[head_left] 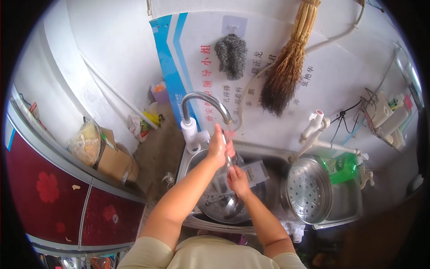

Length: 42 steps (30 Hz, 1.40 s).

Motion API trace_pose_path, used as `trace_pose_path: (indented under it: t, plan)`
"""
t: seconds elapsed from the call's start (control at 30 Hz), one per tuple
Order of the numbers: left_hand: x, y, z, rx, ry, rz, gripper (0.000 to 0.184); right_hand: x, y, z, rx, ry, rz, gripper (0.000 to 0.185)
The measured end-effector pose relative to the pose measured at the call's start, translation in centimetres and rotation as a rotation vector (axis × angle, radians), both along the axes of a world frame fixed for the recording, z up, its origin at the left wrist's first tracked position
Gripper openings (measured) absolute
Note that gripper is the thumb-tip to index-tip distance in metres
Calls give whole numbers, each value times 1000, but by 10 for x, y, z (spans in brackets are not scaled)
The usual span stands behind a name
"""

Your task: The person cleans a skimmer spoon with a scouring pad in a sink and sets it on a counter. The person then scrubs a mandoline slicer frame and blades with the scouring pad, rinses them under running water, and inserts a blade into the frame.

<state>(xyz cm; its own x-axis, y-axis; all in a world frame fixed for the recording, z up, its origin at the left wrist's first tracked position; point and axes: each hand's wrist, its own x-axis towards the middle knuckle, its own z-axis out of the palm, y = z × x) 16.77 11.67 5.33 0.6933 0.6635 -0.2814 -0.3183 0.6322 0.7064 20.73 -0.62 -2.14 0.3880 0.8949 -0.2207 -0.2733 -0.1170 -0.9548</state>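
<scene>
Below the curved faucet (208, 97), my left hand (217, 147) is closed around the upper handle of a metal ladle (233, 207). Lower down the same handle, my right hand (238, 181) grips it, with the ladle's bowl hanging below over the sink. Water seems to run over my left hand, though the blur there hides the finger detail. Beneath both hands, a metal basin (210, 207) sits in the sink (280, 154). A clear plastic packet (256, 172) with a printed label lies in it, partly covered by my hands.
At the right stand a perforated steamer pot (309, 190) and a green detergent bottle (342, 168). A broom (291, 62) and steel wool (231, 56) hang on the wall. A white tap (313, 127) rises behind the pot. The red-topped counter (45, 193) is at left.
</scene>
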Motion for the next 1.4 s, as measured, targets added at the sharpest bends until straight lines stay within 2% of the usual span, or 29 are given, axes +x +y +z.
trace_pose_path:
  t: [0.1, 0.13, 0.23, 0.27, 0.3, 0.4, 0.5, 0.53, 0.63, 0.67, 0.7, 0.73, 0.83, 0.9, 0.97, 1.0, 1.1, 1.13, 1.23, 1.37, 1.4]
  plan:
    - [-9, 7, -4, -70, -95, -129, 66, 7, -3, -2, 11, 107, 104, 33]
    - [-13, 15, -12, -63, -244, -271, 58, 10, -5, -3, 29, 169, 138, 34]
    - [-11, 7, -12, 47, -93, -247, 50, 7, -5, -10, 72, 197, 149, 35]
    - [-19, 14, -15, 68, -82, -417, 36, 4, -6, -15, 81, 183, 139, 36]
    - [-23, 12, -15, 154, -18, -404, 33, 2, -5, -19, 82, 144, 137, 36]
    - [-36, 8, -16, 345, 198, -422, 31, 5, -3, -24, 61, 32, 191, 37]
    - [-48, 6, -14, 309, 85, -465, 30, 20, 0, -24, 62, -110, 294, 40]
    - [-51, 1, -9, 319, 105, -411, 26, 29, 2, -16, 7, -55, 216, 36]
    - [-58, -10, 0, 502, 244, -428, 22, 65, 29, -72, 237, -687, -149, 26]
    - [-55, -10, -26, 532, 107, -404, 20, 67, 34, -76, 223, -934, -161, 24]
    - [-57, -16, -28, 582, 190, -438, 16, 67, 38, -78, 210, -1180, -173, 23]
    - [-57, -22, -35, 534, 145, -419, 14, 68, 41, -83, 194, -1426, -187, 23]
    - [-56, -29, -45, 502, 136, -404, 12, 76, 53, -128, -114, -1430, 79, 43]
    - [-59, -35, -40, 515, 213, -407, 12, 86, 58, -148, -106, -1223, -17, 22]
    - [-60, -36, -49, 538, 180, -376, 12, 83, 50, -117, -24, -980, -216, 23]
    - [-61, -37, -48, 538, 189, -372, 13, 79, 42, -91, -17, -857, -248, 23]
    - [-57, -41, -52, 545, 181, -349, 14, 80, 24, -68, 140, -613, -375, 21]
    - [-55, -42, -55, 548, 174, -342, 15, 73, 15, -39, 82, -597, -350, 22]
    - [-40, -46, -81, 485, 78, -308, 16, 54, 6, 0, 414, -242, -423, 22]
    - [-29, -57, -81, 391, -36, -323, 14, 24, -7, 48, 551, -166, -379, 20]
    - [-29, -58, -81, 351, -74, -333, 14, 21, -9, 49, 606, -284, -324, 19]
